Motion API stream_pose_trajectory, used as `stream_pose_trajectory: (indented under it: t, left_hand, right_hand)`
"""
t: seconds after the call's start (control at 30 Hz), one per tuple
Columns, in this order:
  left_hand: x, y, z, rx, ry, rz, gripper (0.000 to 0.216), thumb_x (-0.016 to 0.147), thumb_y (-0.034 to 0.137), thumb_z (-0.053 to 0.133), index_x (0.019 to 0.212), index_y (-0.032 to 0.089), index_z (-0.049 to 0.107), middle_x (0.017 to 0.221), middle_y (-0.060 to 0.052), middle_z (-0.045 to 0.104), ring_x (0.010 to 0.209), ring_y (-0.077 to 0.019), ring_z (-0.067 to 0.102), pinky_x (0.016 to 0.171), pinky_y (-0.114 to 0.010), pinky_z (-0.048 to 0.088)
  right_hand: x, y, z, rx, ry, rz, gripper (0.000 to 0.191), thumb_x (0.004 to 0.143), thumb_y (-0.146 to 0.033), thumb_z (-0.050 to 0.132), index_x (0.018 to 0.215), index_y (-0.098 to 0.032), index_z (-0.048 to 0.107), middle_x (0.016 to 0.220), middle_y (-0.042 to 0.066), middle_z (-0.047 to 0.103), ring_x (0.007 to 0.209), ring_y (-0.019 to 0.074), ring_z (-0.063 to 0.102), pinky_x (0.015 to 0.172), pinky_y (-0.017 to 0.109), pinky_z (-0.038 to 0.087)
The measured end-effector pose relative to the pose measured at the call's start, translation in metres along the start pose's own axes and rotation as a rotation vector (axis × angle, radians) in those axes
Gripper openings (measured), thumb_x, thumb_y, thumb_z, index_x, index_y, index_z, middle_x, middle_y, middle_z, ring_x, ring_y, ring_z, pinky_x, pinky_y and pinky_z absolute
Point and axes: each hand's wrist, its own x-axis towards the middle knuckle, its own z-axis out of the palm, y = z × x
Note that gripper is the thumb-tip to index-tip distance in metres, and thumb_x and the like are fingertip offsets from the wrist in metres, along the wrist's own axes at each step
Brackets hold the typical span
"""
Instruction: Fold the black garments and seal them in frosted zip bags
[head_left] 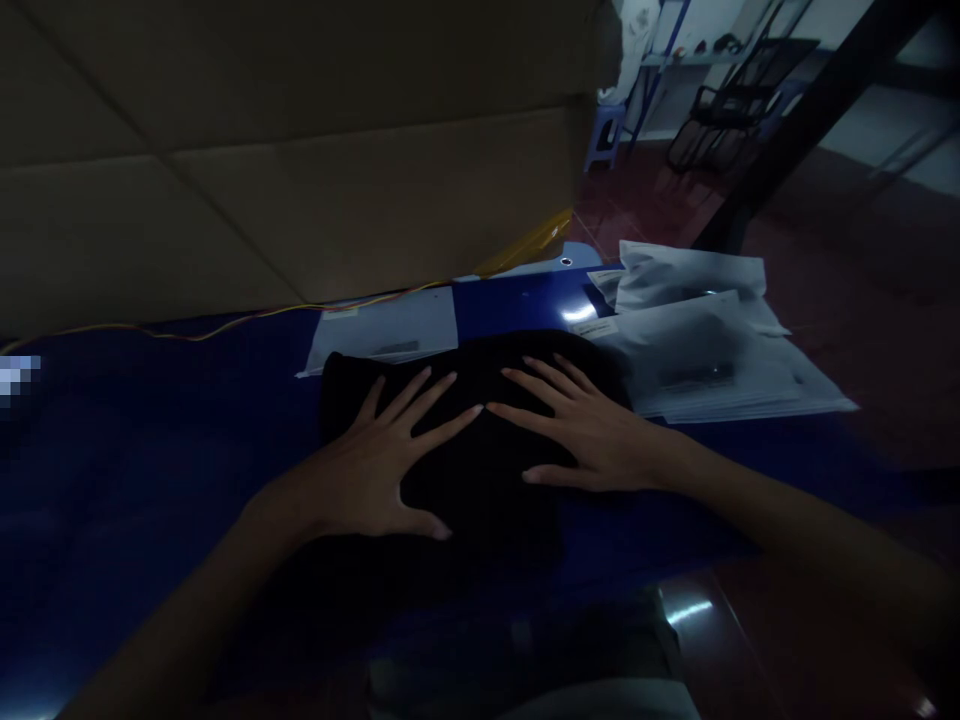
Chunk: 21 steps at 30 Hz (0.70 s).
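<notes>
A folded black garment [480, 470] lies on a glossy blue surface [150, 450] in dim light. My left hand [382, 465] rests flat on its left half, fingers spread and pointing away from me. My right hand [585, 430] lies flat on its right half, fingers spread toward the left. The fingertips of both hands nearly meet over the middle of the cloth. Neither hand grips anything.
A large cardboard wall [300, 150] stands behind the cloth. A stack of white plastic mailer bags [697, 350] lies to the right, and another white bag [390, 335] behind the garment. A yellow cord [247, 318] runs along the cardboard's base. Chairs and a stool stand far right.
</notes>
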Motion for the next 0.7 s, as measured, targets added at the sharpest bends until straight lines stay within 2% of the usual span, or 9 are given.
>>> stream_pose_trajectory:
  t: [0.13,0.23,0.33,0.4,0.47,0.53,0.63,0.7]
  left_hand:
    - [0.001,0.002,-0.005,0.016,0.020,0.023,0.108,0.081,0.088,0.060,0.168,0.042,0.014,0.178,-0.013,-0.001,0.160,-0.0511,0.005,0.118,-0.084,0.009]
    - [0.000,0.009,-0.013,0.020,0.116,0.045,0.099,0.081,0.079,0.070,0.163,0.038,0.033,0.174,-0.015,0.018,0.158,-0.0494,0.017,0.118,-0.077,0.026]
    - [-0.004,0.020,-0.021,-0.058,0.157,0.053,0.072,0.079,0.064,0.082,0.136,0.026,0.060,0.151,-0.015,0.050,0.140,-0.0409,0.047,0.109,-0.057,0.046]
    - [-0.008,0.029,-0.025,-0.142,0.068,0.051,0.050,0.078,0.060,0.084,0.106,0.023,0.066,0.122,-0.008,0.065,0.116,-0.0319,0.062,0.101,-0.048,0.050]
    - [-0.011,0.038,-0.026,-0.229,-0.105,0.018,0.049,0.070,0.058,0.091,0.086,0.023,0.061,0.100,-0.001,0.067,0.097,-0.0250,0.065,0.086,-0.037,0.051]
    - [-0.012,0.043,-0.023,-0.282,-0.213,-0.010,0.053,0.060,0.051,0.098,0.080,0.023,0.058,0.094,0.002,0.066,0.088,-0.0213,0.064,0.075,-0.031,0.047]
    - [-0.012,0.047,-0.017,-0.316,-0.265,0.007,0.054,0.055,0.047,0.100,0.082,0.024,0.058,0.093,0.004,0.065,0.090,-0.0203,0.062,0.076,-0.030,0.046]
    - [-0.013,0.046,-0.016,-0.304,-0.254,0.016,0.049,0.059,0.040,0.098,0.084,0.025,0.060,0.096,0.003,0.065,0.094,-0.0211,0.062,0.079,-0.030,0.046]
  right_hand:
    - [-0.001,0.001,0.000,0.005,0.061,-0.051,0.080,0.102,-0.070,0.047,0.167,-0.028,0.026,0.174,0.021,0.018,0.161,0.0442,0.009,0.124,0.075,0.011]
    - [-0.001,0.000,-0.003,0.063,0.150,-0.204,0.082,0.095,-0.072,0.058,0.160,-0.023,0.043,0.168,0.020,0.034,0.158,0.0419,0.022,0.124,0.071,0.012]
    - [0.000,-0.005,-0.006,0.188,0.195,-0.394,0.079,0.084,-0.073,0.070,0.137,-0.015,0.063,0.143,0.018,0.060,0.136,0.0344,0.052,0.116,0.056,0.035]
    - [0.000,-0.010,-0.005,0.267,0.167,-0.465,0.076,0.078,-0.071,0.076,0.128,-0.015,0.066,0.130,0.014,0.066,0.120,0.0290,0.059,0.103,0.047,0.044]
    - [0.000,-0.014,-0.003,0.279,0.117,-0.490,0.071,0.077,-0.067,0.080,0.126,-0.017,0.066,0.129,0.013,0.065,0.115,0.0277,0.059,0.097,0.044,0.045]
    - [0.000,-0.017,0.000,0.227,0.097,-0.492,0.052,0.081,-0.053,0.080,0.118,-0.018,0.068,0.126,0.011,0.065,0.110,0.0260,0.060,0.093,0.042,0.045]
    - [-0.001,-0.019,0.002,0.180,0.123,-0.455,0.018,0.085,-0.026,0.072,0.100,-0.017,0.069,0.111,0.007,0.070,0.094,0.0206,0.061,0.084,0.036,0.046]
    - [-0.001,-0.018,0.001,0.208,0.147,-0.412,0.013,0.085,-0.018,0.067,0.098,-0.017,0.068,0.103,0.005,0.071,0.087,0.0184,0.061,0.080,0.034,0.047]
